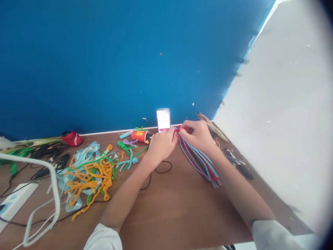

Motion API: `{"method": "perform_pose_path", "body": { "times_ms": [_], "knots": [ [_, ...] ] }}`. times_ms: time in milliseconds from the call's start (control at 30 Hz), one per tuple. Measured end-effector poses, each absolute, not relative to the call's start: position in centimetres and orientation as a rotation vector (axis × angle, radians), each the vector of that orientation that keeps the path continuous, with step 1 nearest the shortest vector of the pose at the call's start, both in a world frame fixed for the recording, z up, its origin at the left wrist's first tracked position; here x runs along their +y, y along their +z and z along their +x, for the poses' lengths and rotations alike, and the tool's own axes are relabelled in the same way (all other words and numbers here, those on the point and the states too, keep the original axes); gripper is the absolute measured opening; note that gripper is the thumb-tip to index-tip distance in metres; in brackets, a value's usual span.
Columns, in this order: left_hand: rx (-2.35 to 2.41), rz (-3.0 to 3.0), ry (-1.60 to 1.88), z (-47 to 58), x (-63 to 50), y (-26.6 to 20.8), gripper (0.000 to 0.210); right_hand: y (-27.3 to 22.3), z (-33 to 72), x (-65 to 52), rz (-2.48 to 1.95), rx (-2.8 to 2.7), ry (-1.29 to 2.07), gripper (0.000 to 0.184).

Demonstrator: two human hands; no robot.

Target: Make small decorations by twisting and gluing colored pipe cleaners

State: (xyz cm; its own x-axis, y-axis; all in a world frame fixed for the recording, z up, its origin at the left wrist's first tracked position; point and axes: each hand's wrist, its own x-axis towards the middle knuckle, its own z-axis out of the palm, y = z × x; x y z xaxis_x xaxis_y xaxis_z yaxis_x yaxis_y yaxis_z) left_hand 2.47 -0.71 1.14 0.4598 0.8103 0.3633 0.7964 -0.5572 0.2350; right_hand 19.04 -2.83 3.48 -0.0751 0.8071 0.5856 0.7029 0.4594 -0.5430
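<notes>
Leaning in over the brown table (166, 215), we have both bare hands together near its far edge, with a small red fuzzy piece (178, 129) between them. Our left hand (163, 142) has its fingers bent and nearly closed, their tips gathered on the left end of the red piece. Our right hand (197, 135) pinches the same piece from the other side, thumb and forefinger drawn together with hardly any gap. From just beneath the right hand we see a bundle of fuzzy stems (204, 161), light blue, purple and red, slanting toward us across the wood beside the right forearm. Just behind the left hand a phone (163, 121) stands upright with its screen lit, close to the blue wall (117, 62). Left of that hand we have a red can (139, 136) lying on its side, then a tangle of orange fuzzy strands (104, 170) lying over light blue ribbon (91, 151). Farther left are a red shoe-shaped object (72, 139) and a white power strip (19, 203).
</notes>
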Motion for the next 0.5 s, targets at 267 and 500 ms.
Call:
{"method": "perform_pose_path", "body": {
  "times_ms": [267,500],
  "knots": [
    [1.213,2.184,1.081,1.8,0.4,1.5,0.03,2.8,18.5,-2.3,-1.138,-1.72,0.485,0.019],
    [0.683,1.629,1.017,2.1,-0.2,1.7,0.035,1.8,19.4,-0.9,-0.856,-1.524,1.088,0.024]
  ]
}}
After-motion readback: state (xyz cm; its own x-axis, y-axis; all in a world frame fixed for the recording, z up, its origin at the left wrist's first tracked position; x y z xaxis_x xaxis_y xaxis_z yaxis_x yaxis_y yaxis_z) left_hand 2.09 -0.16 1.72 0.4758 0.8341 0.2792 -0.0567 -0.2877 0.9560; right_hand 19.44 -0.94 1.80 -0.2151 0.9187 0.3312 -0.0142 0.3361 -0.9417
